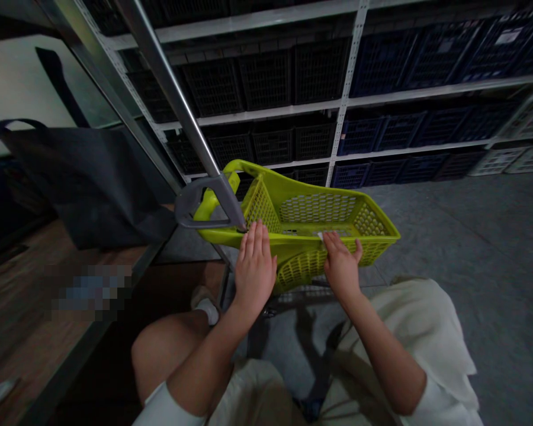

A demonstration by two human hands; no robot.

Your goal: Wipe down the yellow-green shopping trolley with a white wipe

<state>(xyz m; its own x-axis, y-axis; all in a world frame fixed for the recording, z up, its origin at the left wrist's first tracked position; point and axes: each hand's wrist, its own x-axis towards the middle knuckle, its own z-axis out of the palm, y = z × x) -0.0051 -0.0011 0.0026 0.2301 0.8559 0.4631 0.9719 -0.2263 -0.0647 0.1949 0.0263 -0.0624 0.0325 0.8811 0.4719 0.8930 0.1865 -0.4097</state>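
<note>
Left hand point(254, 266): I see its back, fingers straight and together, laid over the near rim of the basket with the tips just beside the foot of the pole. Whether they are closed on the rim I cannot tell.

Right hand point(341, 263): fingers slightly spread, lying over the same rim further along. Its grip is just as hard to read from here, and a small white tab point(320, 235) sits at its fingertips.

Basket: the lime-green plastic basket point(317, 207) lies directly ahead of both hands, tilted, its long axis running across my view. The left hand is nearer its handle end, the right nearer its middle. I can make out no contents beyond that tab.

Pole: a steel pole point(171, 89) slants down from the top of my view to the basket, with a grey plastic grip point(190, 201) beside its lower end, nearer the left hand.

Shelves: white metal shelving point(346, 77) ahead holds rows of black crates point(266, 80), navy crates point(382, 59) and white crates point(493, 161).

Around: a dark tote bag point(84, 183) stands on a wooden surface point(35, 266) to the left, above a grey floor point(479, 248) on the right. Below the hands I see a bare knee point(169, 355) and cream cloth point(417, 337).
</note>
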